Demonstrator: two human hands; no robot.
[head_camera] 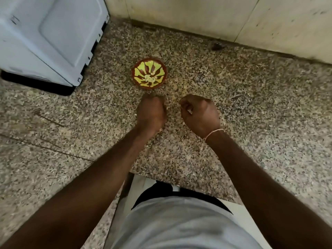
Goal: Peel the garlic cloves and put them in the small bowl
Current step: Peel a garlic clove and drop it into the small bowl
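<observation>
A small red bowl [149, 73] with a yellow-green pattern sits on the speckled stone counter [251, 108], with pale peeled garlic cloves [148, 79] at its bottom. Just in front of the bowl, my left hand [150, 115] is curled with its fingertips down near the counter; what it holds is hidden. To its right, my right hand [199, 114] is curled too, and a small pale bit of garlic or skin [189, 110] shows between its fingers. The two hands are a little apart.
A pale blue-grey appliance [48, 36] on a black base stands at the back left. A tiled wall [215, 17] runs along the counter's far edge. The counter's front edge [179, 182] lies close to my body.
</observation>
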